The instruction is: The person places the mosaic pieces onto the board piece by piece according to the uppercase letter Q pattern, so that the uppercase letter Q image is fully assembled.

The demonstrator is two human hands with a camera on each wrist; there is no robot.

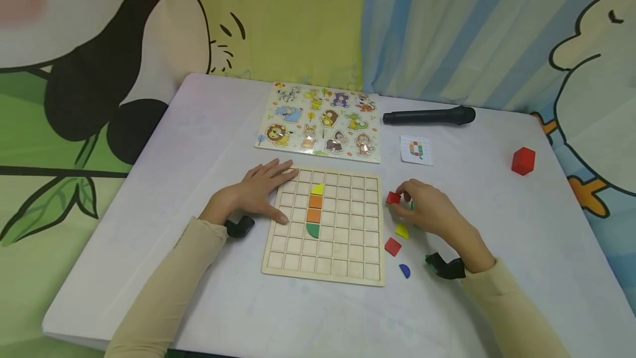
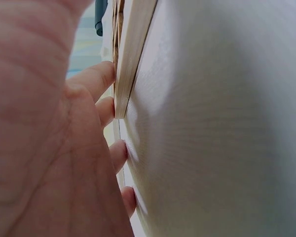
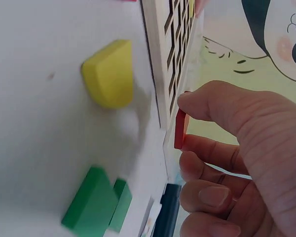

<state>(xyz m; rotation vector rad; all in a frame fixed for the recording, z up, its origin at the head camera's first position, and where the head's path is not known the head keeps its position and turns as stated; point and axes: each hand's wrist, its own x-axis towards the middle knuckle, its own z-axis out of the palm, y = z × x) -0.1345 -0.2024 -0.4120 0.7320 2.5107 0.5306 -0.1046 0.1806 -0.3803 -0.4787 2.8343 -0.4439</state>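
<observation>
My left hand [image 1: 254, 191] rests with spread fingers at the left edge of a wooden grid board [image 1: 343, 236]; its fingertips touch the rim in the left wrist view. In one column of the board stand a yellow piece [image 1: 317, 189], two orange squares [image 1: 314, 209] and a green rounded piece [image 1: 312, 230]. Beyond the board's right edge, my right hand [image 1: 429, 209] pinches a red square tile [image 3: 180, 129] between thumb and index finger. Below that hand lie a yellow piece [image 1: 402, 230], another red square [image 1: 392, 246] and a blue half-circle [image 1: 404, 271]. Green pieces [image 3: 92, 205] are partly hidden by the hand in the head view.
Behind the board lies an animal puzzle [image 1: 318, 120]. To its right are a black microphone-like stick [image 1: 429, 116] and a small card [image 1: 416, 151] with a coloured block pattern. A red block [image 1: 523, 161] stands at the far right of the white table [image 1: 199, 303].
</observation>
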